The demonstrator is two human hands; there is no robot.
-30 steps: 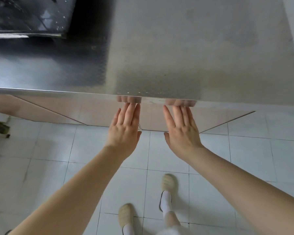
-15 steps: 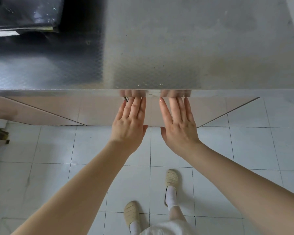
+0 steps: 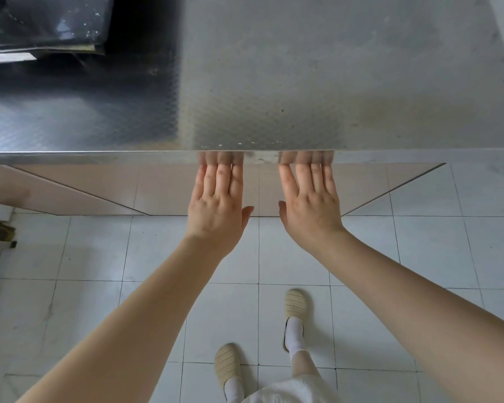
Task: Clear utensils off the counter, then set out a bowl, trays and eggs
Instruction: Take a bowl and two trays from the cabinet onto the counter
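While both arms are stretched out in front, neither hand is carrying anything. The left hand (image 3: 217,209) and right hand (image 3: 310,209) are flat, fingers straight and loosely together, thumbs out to the side, fingertips right at the front lip of the steel counter (image 3: 303,82). You can see the fingers mirrored in that shiny edge. My guess is this is a ready pose, hands parked at the edge before reaching for stuff, since nothing's being gripped or pinched.

As for the task's things: no utensils, bowl, trays or eggs anywhere in view. The stretch of counter I can see has nothing standing on it, apart from a dark wet-looking object (image 3: 41,21) at the far left corner, and I can't tell what it is. So either the clearing is done or the gear is out of shot; the setting-out part hasn't begun as far as I can judge.

Count: two hands, two beige slippers (image 3: 295,303) on the white tiled floor (image 3: 70,301), one counter, one dark thing, zero task items.
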